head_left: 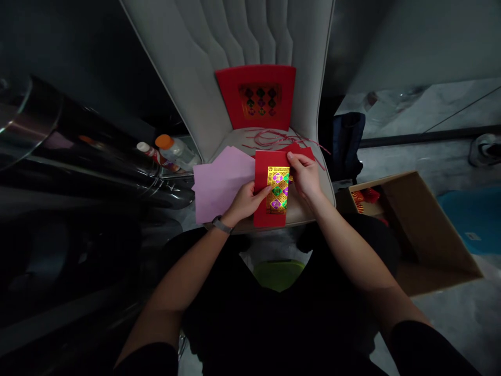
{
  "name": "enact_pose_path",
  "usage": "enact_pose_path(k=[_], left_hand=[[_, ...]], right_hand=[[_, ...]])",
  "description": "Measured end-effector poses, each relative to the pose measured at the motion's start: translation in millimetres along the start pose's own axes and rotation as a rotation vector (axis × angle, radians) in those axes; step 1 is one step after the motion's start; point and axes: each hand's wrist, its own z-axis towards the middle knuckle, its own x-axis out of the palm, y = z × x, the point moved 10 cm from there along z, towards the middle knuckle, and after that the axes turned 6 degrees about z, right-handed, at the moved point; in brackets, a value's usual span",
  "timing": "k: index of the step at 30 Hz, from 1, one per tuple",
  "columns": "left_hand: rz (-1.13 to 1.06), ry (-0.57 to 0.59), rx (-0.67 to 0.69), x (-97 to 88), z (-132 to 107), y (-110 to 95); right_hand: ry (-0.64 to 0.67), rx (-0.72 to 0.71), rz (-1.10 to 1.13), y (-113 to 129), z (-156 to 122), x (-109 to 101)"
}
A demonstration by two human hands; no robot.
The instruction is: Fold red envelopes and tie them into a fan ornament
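A: Surroundings first. What is crowding you?

B: You're working over a pale grey padded chair [242, 28]. Against its ribbed back leans a large red rectangular card with a gold panel [260, 98]. On the seat before it, loose red-and-white twisted cords [274, 138]. Pale pink paper sheets [217, 189] fan out on the left, beside your left hand [247, 201]. A flat red piece [307, 151] lies partly behind your right hand [307, 175], the cords just beyond.

A: Off the chair?

B: Left, a clear bottle with an orange cap [176, 150]. Right, an open brown cardboard box [425, 224] holding red pleated ornaments [364, 198].

A: And the piece you're handling?

B: Narrow red card with a shiny gold panel [278, 194], upright between your hands, near the seat's front edge. Left grip closed on its left side, thumb across the panel; right grip pinches the upper right edge. Whether its lower edge touches the seat, I can't tell.
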Motion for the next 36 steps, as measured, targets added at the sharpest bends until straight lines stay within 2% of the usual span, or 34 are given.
enact_pose_path(k=[5,7,9,11,16,21,26,31,36], left_hand=[[-0.064,0.006,0.004,2.9,0,1],[-0.075,-0.025,0.006,-0.6,0,3],[-0.090,-0.092,0.009,-8.7,2,5],[-0.094,-0.161,0.013,-17.2,3,5],[-0.064,-0.265,0.027,-28.1,6,6],[-0.057,-0.293,0.057,-30.0,7,11],[-0.021,-0.383,0.071,-40.5,6,11],[-0.025,-0.418,0.081,-46.2,7,14],[-0.012,-0.452,0.060,-47.6,6,17]], right_hand=[[-0.035,0.052,-0.009,-2,1,-8],[0.057,0.139,0.040,-12,-1,-2],[0.209,0.256,0.049,-27,-9,11],[0.286,0.332,0.033,-41,-17,16],[0.267,0.399,0.104,-58,-25,15],[0.221,0.365,0.054,-56,-26,10],[0.341,0.420,-0.036,-65,-39,20],[0.418,0.502,-0.119,-76,-53,23],[0.502,0.506,-0.162,-76,-64,26]])
